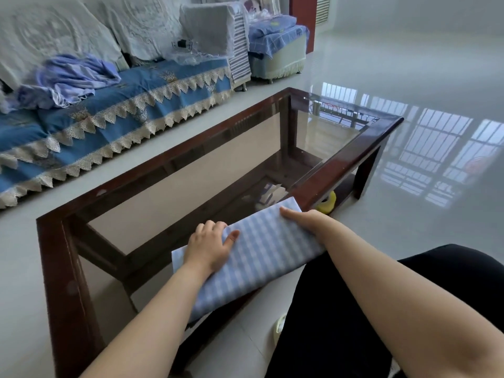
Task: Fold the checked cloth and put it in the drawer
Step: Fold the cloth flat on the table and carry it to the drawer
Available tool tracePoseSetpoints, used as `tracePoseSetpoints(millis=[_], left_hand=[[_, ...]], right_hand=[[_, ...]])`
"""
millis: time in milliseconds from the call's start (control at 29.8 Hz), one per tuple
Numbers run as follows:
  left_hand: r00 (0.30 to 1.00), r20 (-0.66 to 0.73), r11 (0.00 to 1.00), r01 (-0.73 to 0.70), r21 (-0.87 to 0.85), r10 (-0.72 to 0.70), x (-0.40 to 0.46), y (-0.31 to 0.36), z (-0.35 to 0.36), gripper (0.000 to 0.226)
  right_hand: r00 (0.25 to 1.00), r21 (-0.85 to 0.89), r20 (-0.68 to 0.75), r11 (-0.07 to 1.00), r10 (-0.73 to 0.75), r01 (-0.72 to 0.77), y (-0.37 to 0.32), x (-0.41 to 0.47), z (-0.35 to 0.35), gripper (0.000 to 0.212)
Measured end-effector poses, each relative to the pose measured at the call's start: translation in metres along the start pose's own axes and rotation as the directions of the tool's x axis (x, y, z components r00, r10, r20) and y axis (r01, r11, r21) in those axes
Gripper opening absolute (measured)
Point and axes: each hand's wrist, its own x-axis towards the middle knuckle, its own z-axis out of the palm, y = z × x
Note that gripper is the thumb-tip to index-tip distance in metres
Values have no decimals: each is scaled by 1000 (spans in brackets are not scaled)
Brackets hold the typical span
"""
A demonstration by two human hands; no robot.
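The checked cloth (261, 249), one item in pale blue and white, is seen folded into a long rectangular pad. It lies across the near corner of one coffee table (68, 268), partly on the glass top and partly on the dark wooden frame, with its near end overhanging the edge at about 6 o'clock. Its long axis runs from roughly 7 o'clock to 1 o'clock.

Two bare hands are placed on the cloth. The left hand (211, 245) is laid palm down on the cloth's middle portion; its fingers are spread and nearly straight, with the tips bent slightly over the far edge of the cloth. Whether that edge is gripped cannot be told. The right hand (302, 218) is set on the far end of the cloth, toward 1 o'clock, with fingers extended flat against the fabric; nothing is clasped in it.

Through the glass, several light-coloured items (268, 195) are visible on a lower level of the table; their kind cannot be determined. One yellow object (328, 203) is located beside the table leg at about 2 o'clock from the cloth.

One sofa (109, 115) with a blue lace-edged cover is positioned at 10 o'clock, and one heap of lilac fabric (71, 77) rests on it. One footstool (278, 47) with a blue checked cover stands at 12 o'clock. The person's dark trousers (354, 309) occupy the area at 5 o'clock.
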Motion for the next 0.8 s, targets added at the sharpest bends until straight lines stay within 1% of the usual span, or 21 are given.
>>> tracePoseSetpoints(millis=[67,101,134,201,268,302,369,402,469,503,536,570,670,737,804], left_hand=[[997,71,999,-27,-37,29,-2,5,-9,102],[992,117,997,-31,-68,39,-2,9,-15,111],[985,166,992,-34,-121,54,0,14,-22,112],[952,283,946,-24,-324,121,7,27,-39,102],[879,408,848,9,-530,246,14,44,-54,94],[827,464,813,15,-583,318,17,56,-61,88],[705,577,788,43,-614,412,21,78,-71,80],[648,613,776,53,-628,452,23,92,-73,73],[571,635,750,52,-660,520,28,120,-73,54],[551,631,741,34,-671,546,31,137,-74,49],[544,620,735,9,-678,565,33,154,-76,46],[547,602,728,-20,-685,581,36,173,-76,44],[584,534,688,-60,-723,611,41,231,-81,38],[599,500,667,-78,-741,625,40,271,-83,32],[606,477,665,-118,-738,637,40,311,-79,28]], right_hand=[[992,46,67,994,-107,104,9,-12,-10,58],[980,94,83,980,-183,176,15,-19,-14,48],[963,148,84,959,-258,244,20,-29,-19,41],[928,204,53,914,-368,351,29,-46,-32,33],[899,211,0,879,-437,428,35,-63,-50,27],[885,200,-32,865,-464,461,37,-70,-61,26],[866,163,-100,851,-489,499,37,-84,-82,25],[857,141,-142,846,-496,513,38,-91,-94,26],[842,113,-231,846,-487,521,41,-102,-118,32],[832,96,-281,849,-478,520,44,-107,-131,36],[820,78,-330,852,-468,518,47,-112,-144,38],[801,57,-383,854,-459,517,50,-116,-159,35],[715,-59,-536,864,-450,499,57,-128,-202,27],[682,-92,-607,888,-409,451,64,-133,-231,26],[665,-82,-660,913,-349,399,78,-134,-258,34]])
